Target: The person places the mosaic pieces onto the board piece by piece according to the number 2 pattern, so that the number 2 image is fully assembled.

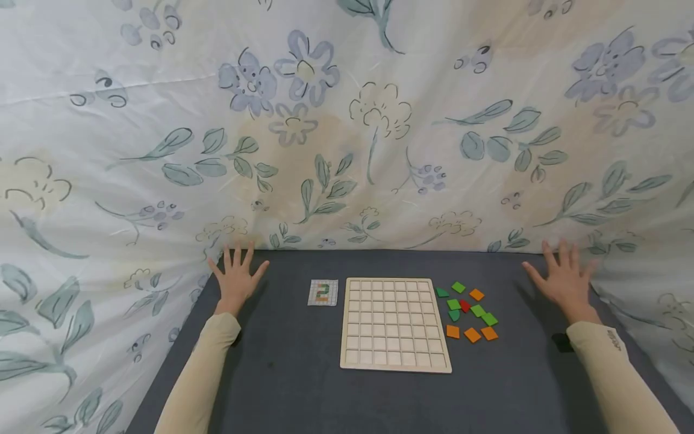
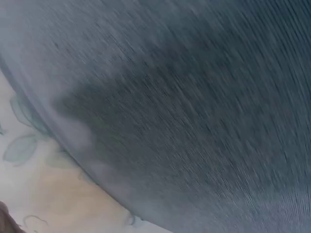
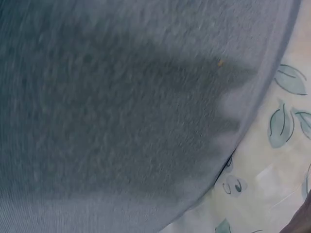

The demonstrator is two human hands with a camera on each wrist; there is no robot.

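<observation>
In the head view my left hand (image 1: 237, 282) is held over the far left of the dark table, fingers spread and holding nothing. My right hand (image 1: 565, 283) is spread the same way over the far right, also holding nothing. Between them lies a pale wooden grid board (image 1: 394, 325) with bare square cells. Just right of it are loose tiles: orange squares (image 1: 473, 335), green squares (image 1: 478, 310), darker green pieces (image 1: 454, 315) and a red piece (image 1: 465, 306). Left of the board sits a small pattern card (image 1: 323, 293) showing a coloured figure like a 2.
A dark grey table (image 1: 293, 386) carries everything. Floral cloth (image 1: 347, 150) hangs behind it and along both sides. Both wrist views show mainly the table surface (image 2: 194, 121) with a hand's shadow, and the cloth (image 3: 277, 170) beyond its edge.
</observation>
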